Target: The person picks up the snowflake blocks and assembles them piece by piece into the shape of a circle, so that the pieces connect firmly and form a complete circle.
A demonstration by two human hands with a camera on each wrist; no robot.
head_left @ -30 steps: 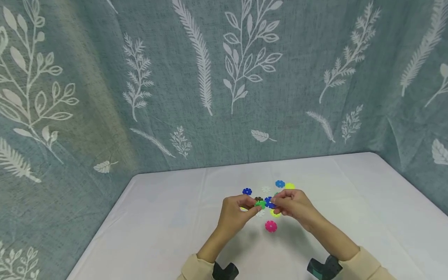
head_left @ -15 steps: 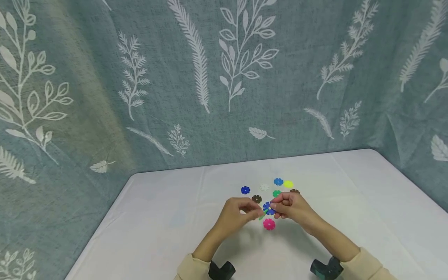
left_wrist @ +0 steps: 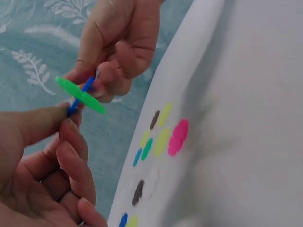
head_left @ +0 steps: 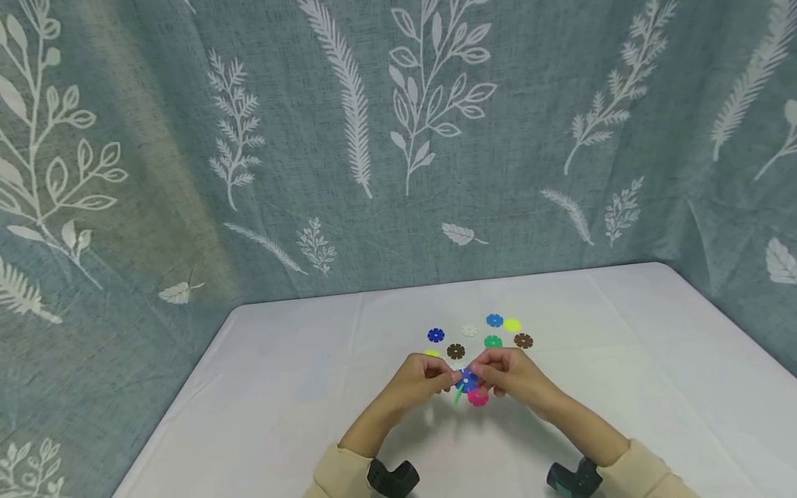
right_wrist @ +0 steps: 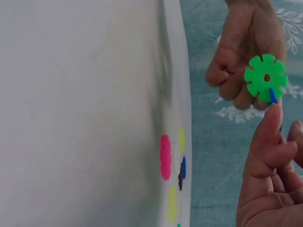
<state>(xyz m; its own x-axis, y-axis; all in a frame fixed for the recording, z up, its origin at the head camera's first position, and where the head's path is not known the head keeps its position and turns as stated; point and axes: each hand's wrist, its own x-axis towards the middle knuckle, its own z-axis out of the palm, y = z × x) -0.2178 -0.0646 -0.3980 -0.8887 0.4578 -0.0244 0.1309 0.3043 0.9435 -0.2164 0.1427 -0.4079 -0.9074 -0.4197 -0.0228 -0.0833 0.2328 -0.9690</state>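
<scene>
The left hand (head_left: 420,382) has shifted from the green disc (right_wrist: 256,77) to pinch the blue disc (head_left: 465,382) at nine o'clock; the right hand (head_left: 515,377) pinches it near two. Green, projecting toward seven, appears slotted in.

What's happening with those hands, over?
Left hand and right hand pinch blue disc. Green disc slotted crosswise into it. Loose pink disc on table below; nothing visibly in the way.
</scene>
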